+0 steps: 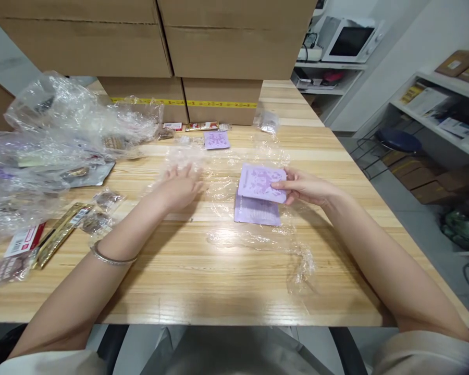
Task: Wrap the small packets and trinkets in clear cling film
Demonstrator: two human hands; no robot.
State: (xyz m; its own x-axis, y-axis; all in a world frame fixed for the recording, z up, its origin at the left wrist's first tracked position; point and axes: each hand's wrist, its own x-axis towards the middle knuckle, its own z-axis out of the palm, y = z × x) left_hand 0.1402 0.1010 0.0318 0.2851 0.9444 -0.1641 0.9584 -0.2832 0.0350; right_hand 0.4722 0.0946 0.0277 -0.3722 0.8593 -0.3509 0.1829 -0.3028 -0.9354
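Observation:
Between the thumb and fingers of my right hand [297, 186] is a purple sachet [260, 181] with a printed pattern. A second purple sachet [257, 211] shows just below it, partly overlapped; whether my fingers also grip that one, I cannot tell. Clear plastic film [230, 195] lies spread on the table under and around the sachets. My left hand [180, 188] reaches over the table with fingers spread, beside a crumpled, blurred piece of clear plastic [183, 159]. Farther back, another purple sachet [217, 140] lies flat.
A heap of clear plastic bags [78, 125] fills the left side. Near it lie a gold stick packet [62, 234] and small clear packets [96, 221]. Stacked cardboard boxes [226, 52] stand at the back of the wooden table [180, 291]. A blue stool [398, 140] is at the right.

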